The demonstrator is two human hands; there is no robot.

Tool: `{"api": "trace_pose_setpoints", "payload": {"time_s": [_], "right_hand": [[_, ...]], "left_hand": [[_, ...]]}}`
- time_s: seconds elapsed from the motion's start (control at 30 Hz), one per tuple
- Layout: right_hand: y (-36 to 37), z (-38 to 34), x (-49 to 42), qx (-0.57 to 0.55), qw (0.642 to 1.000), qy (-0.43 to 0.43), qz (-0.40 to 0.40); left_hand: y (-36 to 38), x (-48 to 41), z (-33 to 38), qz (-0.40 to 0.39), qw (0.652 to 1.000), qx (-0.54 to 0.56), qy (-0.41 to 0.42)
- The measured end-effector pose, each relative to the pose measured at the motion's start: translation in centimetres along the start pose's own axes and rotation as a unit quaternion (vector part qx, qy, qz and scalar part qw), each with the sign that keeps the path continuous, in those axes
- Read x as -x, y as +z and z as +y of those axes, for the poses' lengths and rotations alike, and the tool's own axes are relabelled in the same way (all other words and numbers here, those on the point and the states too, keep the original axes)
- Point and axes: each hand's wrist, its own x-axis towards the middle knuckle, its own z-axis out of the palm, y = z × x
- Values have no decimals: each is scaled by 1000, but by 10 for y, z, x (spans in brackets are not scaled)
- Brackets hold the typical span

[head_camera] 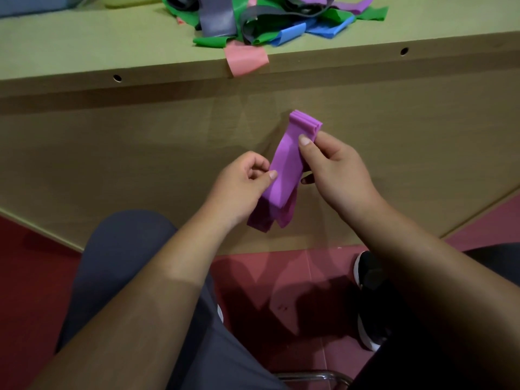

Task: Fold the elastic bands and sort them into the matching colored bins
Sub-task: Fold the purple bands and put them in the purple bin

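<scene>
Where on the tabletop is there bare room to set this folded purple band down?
Bare tabletop lies left of the band pile, up to the front edge; a smaller patch lies right of it. Crowded: the pile, and the pink band hanging over the edge.

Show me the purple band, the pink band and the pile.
purple band (284,167): head view, its flat middle face.
pink band (246,61): head view, middle of its hanging flap.
pile (270,21): head view, its tangled middle.

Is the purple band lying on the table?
No, the left hand and right hand hold the purple band in the air, below the table top.
</scene>
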Motion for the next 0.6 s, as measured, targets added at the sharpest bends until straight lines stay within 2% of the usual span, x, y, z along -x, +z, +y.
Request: {"api": "trace_pose_setpoints", "payload": {"time_s": [0.27, 0.6], "right_hand": [[1, -2, 1, -82, 996, 34, -18], [-1, -3, 3, -67, 997, 10, -30]], "left_hand": [[5, -3, -6, 23, 1000, -12, 3], [7, 0, -2, 27, 999, -42, 7]]}}
